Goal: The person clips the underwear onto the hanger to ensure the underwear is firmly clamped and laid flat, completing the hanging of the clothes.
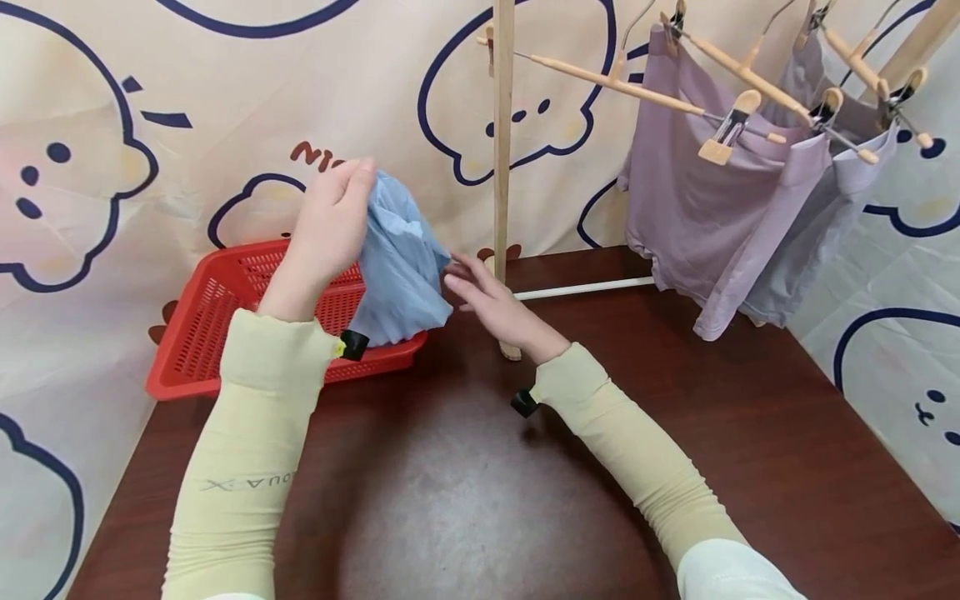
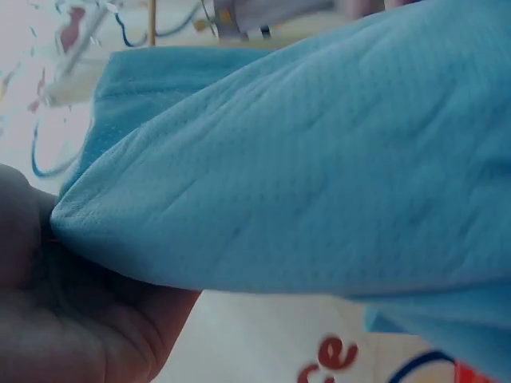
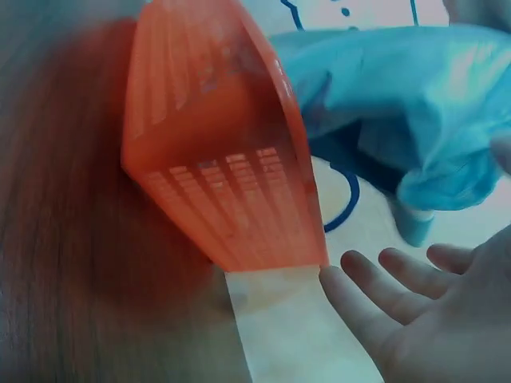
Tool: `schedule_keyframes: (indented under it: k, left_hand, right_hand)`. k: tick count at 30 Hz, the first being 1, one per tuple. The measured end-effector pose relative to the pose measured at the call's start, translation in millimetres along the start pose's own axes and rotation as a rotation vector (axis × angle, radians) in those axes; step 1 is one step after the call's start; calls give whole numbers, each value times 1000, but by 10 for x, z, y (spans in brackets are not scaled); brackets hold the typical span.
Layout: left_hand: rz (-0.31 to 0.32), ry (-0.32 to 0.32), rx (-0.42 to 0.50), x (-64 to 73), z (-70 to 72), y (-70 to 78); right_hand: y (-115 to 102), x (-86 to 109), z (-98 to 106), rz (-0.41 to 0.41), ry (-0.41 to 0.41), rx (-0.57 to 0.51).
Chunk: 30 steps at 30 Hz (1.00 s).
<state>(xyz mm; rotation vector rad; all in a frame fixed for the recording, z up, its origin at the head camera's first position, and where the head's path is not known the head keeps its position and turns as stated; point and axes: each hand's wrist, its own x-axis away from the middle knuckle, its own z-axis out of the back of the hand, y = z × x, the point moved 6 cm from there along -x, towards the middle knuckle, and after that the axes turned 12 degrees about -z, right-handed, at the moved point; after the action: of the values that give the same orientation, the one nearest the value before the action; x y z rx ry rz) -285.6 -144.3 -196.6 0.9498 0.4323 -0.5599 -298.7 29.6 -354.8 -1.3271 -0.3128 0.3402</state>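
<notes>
A light blue garment [image 1: 401, 267] hangs from my left hand [image 1: 333, 217], which pinches its upper edge above the red basket [image 1: 187, 333]. In the left wrist view the blue cloth [image 2: 279, 175] fills most of the picture, with a fold of it at the left hand [image 2: 88, 319]. My right hand [image 1: 491, 304] is beside the garment's right edge, fingers extended. The right wrist view shows the right hand [image 3: 439, 303] with spread fingers below the drooping cloth [image 3: 399, 104]; whether a fingertip touches it I cannot tell. The garment's lower part hides some of the basket.
A wooden upright post [image 1: 502, 150] stands just behind the right hand, with a white bar [image 1: 585, 289] running right from its base. Clip hangers hold a mauve garment [image 1: 697, 175] and a grey one [image 1: 795, 250] at right. One clip hanger [image 1: 615, 83] hangs bare. The brown table [image 1: 600, 500] lies below.
</notes>
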Motion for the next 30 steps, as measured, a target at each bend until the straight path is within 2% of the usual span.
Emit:
schedule_keyframes:
  k: [4, 6, 9, 12, 17, 22, 26, 30]
  left_hand:
    - [-115, 16, 44, 10, -117, 218]
    - [-154, 15, 70, 29, -171, 323]
    - [-193, 12, 111, 64, -246, 441]
    - [-224, 10, 141, 106, -306, 510]
    - [-262, -22, 163, 209, -421, 526]
    - [-278, -130, 150, 335, -614, 474]
    - [-217, -216, 147, 402, -793, 364]
    - [-165, -227, 115, 423, -924, 215]
  right_hand:
    - [20, 7, 122, 19, 46, -8]
    - [32, 17, 173, 54, 56, -22]
    - [22, 52, 270, 105, 93, -21]
    - [-9, 102, 382, 115, 129, -57]
    - [-74, 231, 594, 111, 171, -169]
    - [-174, 390, 808, 180, 249, -192]
    - [-249, 495, 884, 237, 261, -213]
    - [-310, 569, 885, 259, 236, -217]
